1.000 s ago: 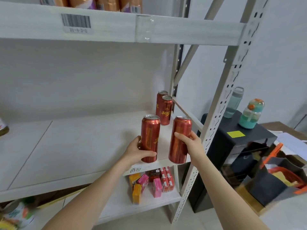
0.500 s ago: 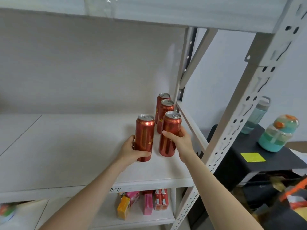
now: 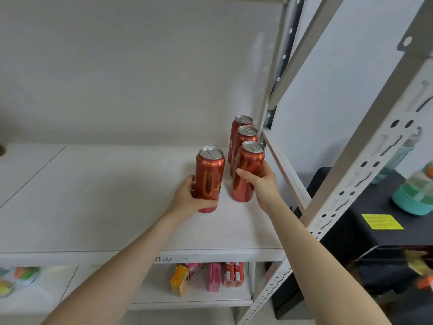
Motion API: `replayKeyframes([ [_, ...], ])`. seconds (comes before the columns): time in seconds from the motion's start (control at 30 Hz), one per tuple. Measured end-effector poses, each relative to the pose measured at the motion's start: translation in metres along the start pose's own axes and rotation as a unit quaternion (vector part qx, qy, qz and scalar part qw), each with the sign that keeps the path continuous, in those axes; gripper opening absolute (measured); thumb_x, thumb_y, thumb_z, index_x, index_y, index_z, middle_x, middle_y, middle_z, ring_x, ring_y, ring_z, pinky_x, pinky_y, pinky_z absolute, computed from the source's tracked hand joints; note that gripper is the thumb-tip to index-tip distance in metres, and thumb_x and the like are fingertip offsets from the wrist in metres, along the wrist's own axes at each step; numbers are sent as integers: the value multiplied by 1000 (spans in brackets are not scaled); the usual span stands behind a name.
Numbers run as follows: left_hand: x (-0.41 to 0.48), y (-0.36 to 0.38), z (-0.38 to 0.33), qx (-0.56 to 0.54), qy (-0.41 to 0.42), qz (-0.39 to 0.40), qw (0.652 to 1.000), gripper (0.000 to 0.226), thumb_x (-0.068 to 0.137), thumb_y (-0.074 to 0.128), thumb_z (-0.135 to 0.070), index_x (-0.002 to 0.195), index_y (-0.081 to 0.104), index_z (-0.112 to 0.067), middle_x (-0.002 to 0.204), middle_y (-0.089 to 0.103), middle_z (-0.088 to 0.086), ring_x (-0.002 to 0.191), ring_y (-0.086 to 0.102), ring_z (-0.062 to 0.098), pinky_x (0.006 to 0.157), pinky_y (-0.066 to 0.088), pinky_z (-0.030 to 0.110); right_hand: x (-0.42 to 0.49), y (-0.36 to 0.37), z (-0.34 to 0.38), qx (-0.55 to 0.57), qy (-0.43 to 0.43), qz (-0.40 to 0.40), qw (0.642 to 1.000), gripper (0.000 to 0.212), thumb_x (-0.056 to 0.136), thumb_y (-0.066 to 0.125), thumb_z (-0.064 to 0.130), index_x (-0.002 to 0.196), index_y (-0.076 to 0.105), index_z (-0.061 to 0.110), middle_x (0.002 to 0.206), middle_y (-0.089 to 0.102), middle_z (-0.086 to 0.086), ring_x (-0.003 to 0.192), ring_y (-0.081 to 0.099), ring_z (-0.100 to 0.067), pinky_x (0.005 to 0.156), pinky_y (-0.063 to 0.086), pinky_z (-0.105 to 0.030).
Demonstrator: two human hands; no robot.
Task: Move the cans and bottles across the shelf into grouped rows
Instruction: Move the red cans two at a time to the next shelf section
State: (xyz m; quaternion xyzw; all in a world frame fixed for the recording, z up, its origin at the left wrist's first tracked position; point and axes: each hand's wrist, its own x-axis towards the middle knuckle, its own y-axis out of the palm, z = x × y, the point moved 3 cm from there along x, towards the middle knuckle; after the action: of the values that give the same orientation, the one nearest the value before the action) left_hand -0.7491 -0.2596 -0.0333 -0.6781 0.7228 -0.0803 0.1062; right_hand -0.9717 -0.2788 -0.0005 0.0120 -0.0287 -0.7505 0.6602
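Observation:
Several tall red beer cans stand upright at the right end of the white shelf. My left hand grips one red can low on its body, standing left of the others. My right hand holds a second red can that stands in line in front of two more cans, the middle can and the back can, along the shelf's right side rail. Both held cans look upright with their bases at the shelf surface.
A perforated metal upright and a diagonal brace frame the shelf's right end. Below, a lower shelf holds small coloured cartons. To the right, a black cabinet carries a yellow note and teal bottles.
Both hands have carried their cans from the shelf's front edge deeper in. The right can now lines up in front of the two rear cans; the view has moved closer.

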Motion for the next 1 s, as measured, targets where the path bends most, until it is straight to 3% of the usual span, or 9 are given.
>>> replayKeyframes([
  [0.13, 3, 0, 0, -1, 3, 10, 1000, 79, 42, 92, -33, 114, 58, -37, 109, 72, -9, 101, 69, 11, 88, 57, 33, 9, -1, -1, -14, -6, -5, 1000, 68, 71, 87, 24, 130, 55, 23, 122, 67, 2, 114, 62, -21, 99, 51, -46],
  [0.37, 8, -2, 1, -8, 0, 11, 1000, 79, 39, 92, -35, 108, 56, -48, 108, 71, -16, 100, 68, 5, 79, 55, 23, 21, -1, -4, -52, -21, -20, 998, 72, 67, 90, 31, 124, 47, 33, 119, 61, 8, 108, 59, -13, 86, 51, -33],
  [0.53, 7, -3, 6, -14, 10, 16, 1000, 84, 40, 93, -31, 116, 58, -36, 113, 72, -7, 103, 69, 10, 87, 57, 30, 20, -2, -6, -78, -21, -35, 996, 78, 64, 90, 40, 125, 43, 31, 112, 58, 14, 100, 58, -5, 72, 47, -19],
  [0.6, 5, -5, 5, -6, 11, 25, 1000, 85, 42, 94, -29, 120, 58, -31, 114, 71, -6, 103, 69, 9, 85, 56, 26, 16, -3, -7, -77, -17, -37, 996, 77, 65, 89, 42, 125, 42, 33, 109, 55, 19, 97, 57, -1, 68, 44, -15],
  [0.77, 2, -19, 9, 14, 10, 37, 999, 73, 60, 93, -10, 123, 60, -24, 112, 71, -6, 94, 70, 2, 70, 52, 9, -10, -12, -12, -66, 0, -88, 994, 78, 64, 86, 52, 127, 44, 34, 115, 55, 10, 100, 56, -1, 70, 43, -16],
  [0.9, 2, -21, 10, 17, 7, 48, 999, 68, 63, 91, -5, 123, 62, -17, 114, 71, 4, 101, 71, 16, 85, 56, 24, -45, -12, -13, -94, -58, -186, 976, 62, 60, 83, 58, 107, 51, 32, 102, 59, 8, 96, 59, -6, 74, 46, -21],
  [1.0, 1, -19, 9, 11, 9, 59, 998, 70, 60, 92, -6, 122, 62, -15, 115, 71, 7, 103, 70, 20, 94, 55, 35, -58, 5, -8, -106, -77, -111, 985, 53, 66, 86, 47, 105, 55, 28, 102, 64, 4, 95, 62, -12, 79, 50, -24],
])
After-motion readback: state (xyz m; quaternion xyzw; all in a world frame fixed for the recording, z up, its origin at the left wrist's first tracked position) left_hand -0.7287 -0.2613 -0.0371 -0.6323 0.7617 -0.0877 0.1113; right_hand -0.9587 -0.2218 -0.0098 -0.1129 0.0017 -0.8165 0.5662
